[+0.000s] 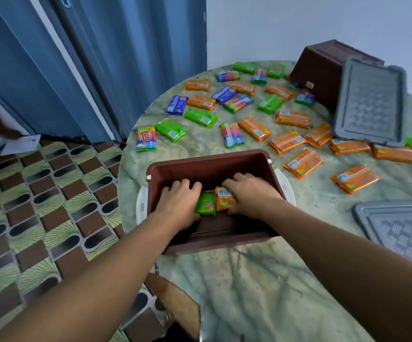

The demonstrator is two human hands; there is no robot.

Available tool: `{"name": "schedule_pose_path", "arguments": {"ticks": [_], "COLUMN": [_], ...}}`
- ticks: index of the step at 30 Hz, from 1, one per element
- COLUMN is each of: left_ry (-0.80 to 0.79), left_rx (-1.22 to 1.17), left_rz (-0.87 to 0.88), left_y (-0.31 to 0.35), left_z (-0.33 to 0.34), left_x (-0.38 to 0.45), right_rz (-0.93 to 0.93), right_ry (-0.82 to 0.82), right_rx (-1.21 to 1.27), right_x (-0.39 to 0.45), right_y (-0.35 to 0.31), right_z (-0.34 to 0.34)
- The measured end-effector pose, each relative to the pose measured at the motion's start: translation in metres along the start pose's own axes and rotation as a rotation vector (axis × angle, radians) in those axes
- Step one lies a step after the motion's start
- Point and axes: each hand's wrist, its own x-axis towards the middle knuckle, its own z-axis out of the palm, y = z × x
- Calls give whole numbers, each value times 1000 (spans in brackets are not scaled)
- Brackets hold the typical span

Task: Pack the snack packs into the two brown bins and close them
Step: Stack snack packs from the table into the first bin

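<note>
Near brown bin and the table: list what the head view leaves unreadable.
- Near brown bin: floor contents mostly hidden under left hand and right hand; only a green pack and an orange pack show.
- Far brown bin: inside faces away, partly behind the leaning grey lid.
- Second grey lid: cut by the right edge.
- Pack labels: too small.

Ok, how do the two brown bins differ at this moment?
The near bin stands upright and open at the table edge, with both hands inside it, the left hand on a green pack, the right hand on an orange pack. The far bin is tipped, base showing, a grey lid leaning against it; its contents are hidden. Both are the same brown plastic and unlidded.
</note>
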Motion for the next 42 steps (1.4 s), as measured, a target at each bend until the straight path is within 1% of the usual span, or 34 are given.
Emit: {"name": "schedule_pose_path", "arguments": {"ticks": [4,9,13,16,19,23,25,28,30,32,36,40,42], "left_ry": [28,-22,41,100,135,31,42,156,193,161,34,37,10], "left_rx": [-11,-46,-57,-144,-279,-342,-366,-300,-245,-203,-139,-128,-124], "left_rz": [51,45,65,76,31,-53,-88,-100,-92,-91,-56,-36,-60], "left_y": [0,1,2,2,0,-4,-5,-4,-2,-1,0,2,2], "left_z": [5,7,8,8,7,7,7,4,1,1,6,6,8], "left_x": [4,7,5,5,5,8,9,7,3,0,-3,3,6], "right_rz": [2,28,74,82,85,86,86,88,88,86,88,87,87], "right_ry": [-9,-25,-12,6,0,-6,-14,-18,-24,-23,-18,-21,-20], "right_rx": [9,13,50,61,80,64,64,65,64,67,71,69,62], "right_x": [3,2,1,0,0,-1,0,0,0,0,0,1,1], "right_y": [0,-3,-6,-8,-9,-9,-8,-8,-8,-8,-7,-7,-7], "right_z": [2,-1,-3,-4,-4,-4,-5,-6,-7,-7,-6,-6,-5]}}
